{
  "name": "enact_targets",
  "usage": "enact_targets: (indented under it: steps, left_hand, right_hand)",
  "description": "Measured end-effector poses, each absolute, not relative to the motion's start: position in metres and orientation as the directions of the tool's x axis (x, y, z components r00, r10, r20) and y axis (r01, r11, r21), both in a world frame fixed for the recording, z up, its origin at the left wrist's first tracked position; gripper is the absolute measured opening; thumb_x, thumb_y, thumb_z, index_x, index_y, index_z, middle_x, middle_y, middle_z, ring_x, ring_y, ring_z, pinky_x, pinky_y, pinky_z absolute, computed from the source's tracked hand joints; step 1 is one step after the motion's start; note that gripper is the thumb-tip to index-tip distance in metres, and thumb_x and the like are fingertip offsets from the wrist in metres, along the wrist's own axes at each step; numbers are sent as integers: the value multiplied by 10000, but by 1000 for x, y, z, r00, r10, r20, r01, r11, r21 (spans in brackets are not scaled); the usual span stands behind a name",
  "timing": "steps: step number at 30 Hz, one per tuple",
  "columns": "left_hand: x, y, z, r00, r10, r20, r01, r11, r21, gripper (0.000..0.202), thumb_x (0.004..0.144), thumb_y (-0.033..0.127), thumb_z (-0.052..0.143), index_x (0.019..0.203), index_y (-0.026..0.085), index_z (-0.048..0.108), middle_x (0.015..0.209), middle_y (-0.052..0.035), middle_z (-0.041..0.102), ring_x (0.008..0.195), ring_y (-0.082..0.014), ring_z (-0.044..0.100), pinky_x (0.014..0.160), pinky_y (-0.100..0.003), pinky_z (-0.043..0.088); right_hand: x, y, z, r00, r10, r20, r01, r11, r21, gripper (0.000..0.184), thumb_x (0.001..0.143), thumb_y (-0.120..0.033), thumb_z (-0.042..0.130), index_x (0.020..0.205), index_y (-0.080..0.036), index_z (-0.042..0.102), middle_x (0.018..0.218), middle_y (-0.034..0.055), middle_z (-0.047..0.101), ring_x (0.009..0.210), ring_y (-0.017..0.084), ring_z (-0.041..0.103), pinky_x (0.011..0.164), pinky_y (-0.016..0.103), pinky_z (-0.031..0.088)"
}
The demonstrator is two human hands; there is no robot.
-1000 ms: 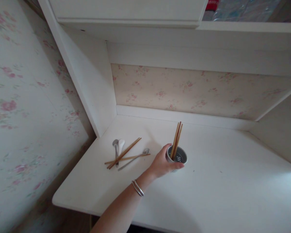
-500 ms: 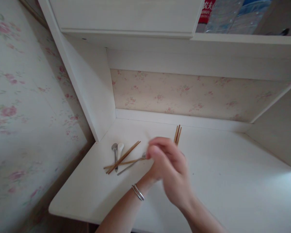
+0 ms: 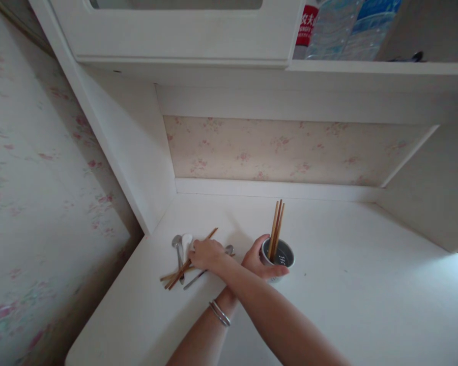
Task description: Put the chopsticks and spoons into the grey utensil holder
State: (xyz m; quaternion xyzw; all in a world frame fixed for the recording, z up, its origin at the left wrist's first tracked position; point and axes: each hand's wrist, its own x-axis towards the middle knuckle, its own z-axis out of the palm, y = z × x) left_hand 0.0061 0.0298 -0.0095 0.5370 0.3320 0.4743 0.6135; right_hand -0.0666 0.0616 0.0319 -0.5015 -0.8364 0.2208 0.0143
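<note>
My left hand (image 3: 255, 262), with two silver bangles on its wrist, is wrapped around a metal utensil holder (image 3: 290, 256) with holes in its bottom. Several wooden chopsticks (image 3: 277, 229) stand upright in the holder. My right arm crosses over the left one. Its hand (image 3: 209, 253) is closed, fingers down, on a pair of brown chopsticks (image 3: 177, 278) in the pile at the left; the fingertips are partly hidden. Beside these lie a metal spoon (image 3: 176, 241), a white spoon (image 3: 187, 242), another crossing chopstick, and a metal utensil (image 3: 194, 280) whose rounded end (image 3: 229, 249) shows past my wrist.
All of this is on a white desk (image 3: 339, 305). A white side panel (image 3: 118, 142) rises at the left, next to a flowered wall (image 3: 30, 213). Overhead is a shelf (image 3: 366, 67) holding clear plastic bottles (image 3: 336, 30).
My right hand has moved from above my left hand, leftward and down onto the chopsticks in the pile. The holder and my left hand now show. The view has shifted slightly.
</note>
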Motion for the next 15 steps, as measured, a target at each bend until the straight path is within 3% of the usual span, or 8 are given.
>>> enact_targets:
  steps: [15]
  left_hand:
    - [6,29,-9,360,924,127,-194,-58,979,994,517,390,891,1359,181,406,1223,-137,606,1138,-266,572,1019,-387,422]
  right_hand:
    - [-68,72,20,-328,927,-183,886,235,-399,338,762,-225,523,999,-130,744,1011,168,742,995,301,690,803,345,534]
